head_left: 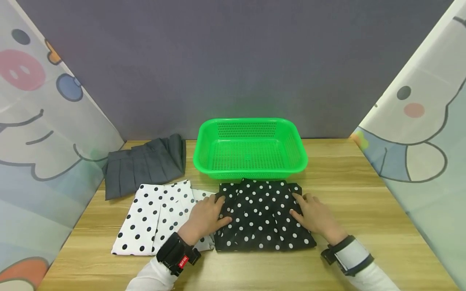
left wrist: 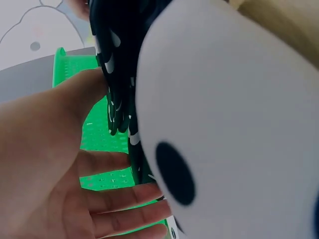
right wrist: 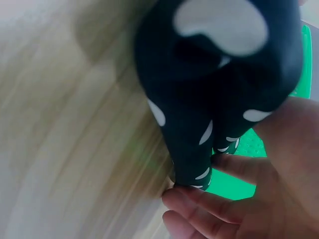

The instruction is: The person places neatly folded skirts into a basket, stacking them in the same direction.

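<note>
A black skirt with white dots [head_left: 260, 220] lies flat on the wooden table, with several creases down it. At its left edge my left hand [head_left: 205, 216] rests, thumb on the fabric and fingers extended toward the upper left part. My right hand [head_left: 316, 214] touches the right edge, with the thumb and index finger spread over the cloth. In the right wrist view, the fingers [right wrist: 199, 204] reach under the skirt's side edge. Beneath the left hand and forearm lies a white skirt with black dots [head_left: 145, 218], partly hidden by them.
A green plastic basket [head_left: 251, 176] stands right behind the black skirt, near the grey back wall [head_left: 240, 60]. A dark grey pleated skirt [head_left: 145, 167] lies crumpled at the back left. Cartoon-printed panels [head_left: 418, 133] flank the table on both sides.
</note>
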Demonstrator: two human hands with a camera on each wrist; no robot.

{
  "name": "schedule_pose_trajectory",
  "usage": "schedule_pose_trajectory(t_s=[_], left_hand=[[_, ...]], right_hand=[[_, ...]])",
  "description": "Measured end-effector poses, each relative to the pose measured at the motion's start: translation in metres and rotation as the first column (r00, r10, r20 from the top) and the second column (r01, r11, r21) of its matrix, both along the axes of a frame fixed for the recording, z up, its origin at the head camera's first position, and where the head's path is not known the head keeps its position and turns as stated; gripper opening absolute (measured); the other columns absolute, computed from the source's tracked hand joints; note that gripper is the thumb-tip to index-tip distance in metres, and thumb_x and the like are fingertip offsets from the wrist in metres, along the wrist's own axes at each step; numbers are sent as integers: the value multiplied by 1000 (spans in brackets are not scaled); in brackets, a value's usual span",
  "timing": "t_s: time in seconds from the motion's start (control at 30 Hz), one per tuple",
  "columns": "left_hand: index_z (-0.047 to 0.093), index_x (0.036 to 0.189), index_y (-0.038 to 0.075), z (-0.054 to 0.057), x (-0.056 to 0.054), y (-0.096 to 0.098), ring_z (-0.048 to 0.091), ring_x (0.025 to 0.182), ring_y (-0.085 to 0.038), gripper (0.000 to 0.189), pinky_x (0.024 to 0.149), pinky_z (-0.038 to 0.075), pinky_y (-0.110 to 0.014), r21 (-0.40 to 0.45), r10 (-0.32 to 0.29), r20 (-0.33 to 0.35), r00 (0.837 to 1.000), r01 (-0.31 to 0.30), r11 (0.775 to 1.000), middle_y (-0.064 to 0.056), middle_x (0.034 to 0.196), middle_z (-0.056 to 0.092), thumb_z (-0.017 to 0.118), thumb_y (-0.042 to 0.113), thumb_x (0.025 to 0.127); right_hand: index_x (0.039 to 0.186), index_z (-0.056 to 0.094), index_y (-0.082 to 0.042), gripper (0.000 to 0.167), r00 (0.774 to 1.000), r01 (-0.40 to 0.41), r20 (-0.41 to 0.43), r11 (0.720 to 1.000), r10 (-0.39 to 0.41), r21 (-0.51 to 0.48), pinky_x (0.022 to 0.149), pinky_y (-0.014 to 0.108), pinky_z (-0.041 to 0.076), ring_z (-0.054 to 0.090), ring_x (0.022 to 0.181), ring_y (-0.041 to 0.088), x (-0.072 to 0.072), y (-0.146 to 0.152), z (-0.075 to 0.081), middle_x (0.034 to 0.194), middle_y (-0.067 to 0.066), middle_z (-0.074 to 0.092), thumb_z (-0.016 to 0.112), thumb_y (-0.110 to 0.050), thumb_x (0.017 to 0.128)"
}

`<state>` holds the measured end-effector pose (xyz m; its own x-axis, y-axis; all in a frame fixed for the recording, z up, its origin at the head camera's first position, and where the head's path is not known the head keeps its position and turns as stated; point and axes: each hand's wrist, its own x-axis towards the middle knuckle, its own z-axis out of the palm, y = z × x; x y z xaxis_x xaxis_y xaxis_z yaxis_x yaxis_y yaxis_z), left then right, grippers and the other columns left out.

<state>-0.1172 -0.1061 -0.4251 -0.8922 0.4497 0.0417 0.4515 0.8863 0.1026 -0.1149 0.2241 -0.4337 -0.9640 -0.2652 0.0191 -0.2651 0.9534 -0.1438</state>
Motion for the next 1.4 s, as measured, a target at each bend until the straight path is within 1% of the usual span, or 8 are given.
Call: schedule_pose_trajectory(t_s=[0.3,0.47,0.6,0.73,0.93,1.03,1.17,1.4], left_hand=[[53,123,3,-3,-2,3,55,75,-23,67,64,48,-35,14,-41,-29,999,42,999,-14,93,56,67,49,77],[54,118,3,-6,-5,3,56,76,-23,63,63,48,-34,15,-85,-53,995,86,996,-13,93,55,71,44,74],[56,111,4,-7,-7,5,57,75,-24,57,63,49,-35,4,-95,-50,994,96,995,-13,93,54,74,41,71],[57,110,4,-5,-8,9,56,73,-24,55,61,49,-34,-16,-92,-29,995,92,996,-13,92,54,76,37,69],[58,110,3,-2,-10,15,56,69,-22,52,58,49,-32,-1,-122,10,993,122,993,-13,89,55,77,29,68],[59,110,3,-1,-11,19,58,71,-22,52,61,50,-33,-3,-126,33,991,126,992,-14,91,56,77,27,68],[59,109,1,0,-13,21,58,71,-22,49,61,51,-33,17,-126,58,990,125,992,-14,91,56,77,20,67],[57,103,2,1,-13,27,56,65,-19,42,54,48,-29,66,-140,115,984,133,989,-11,86,56,75,7,66]], right_hand=[[124,50,3,56,1000,-9,-8,999,9,-39,60,43,51,57,81,33,-2,-3,-1,103,28,51,66,-30,82],[122,49,6,55,999,-36,-14,999,35,-40,58,39,50,56,76,28,-4,-5,-1,98,26,50,67,-26,81],[120,48,7,54,998,-59,-6,997,58,-44,61,40,51,56,77,29,-6,-6,0,97,26,51,68,-24,81],[117,47,9,52,996,-85,-17,995,84,-58,65,40,52,58,80,30,-10,-6,-1,97,26,52,68,-20,80],[112,48,11,46,993,-116,-44,989,112,-93,61,34,51,57,72,23,-15,-6,-5,90,21,53,68,-13,79],[110,48,11,44,990,-136,-52,985,131,-105,59,34,50,56,70,22,-16,-7,-5,87,19,53,68,-10,78],[108,47,12,41,988,-151,-43,982,147,-113,57,33,49,55,68,22,-16,-10,-1,84,17,52,67,-7,77],[103,47,8,33,988,-152,-20,982,151,-116,53,29,46,51,64,17,-15,-12,-1,81,12,49,66,-4,78]])
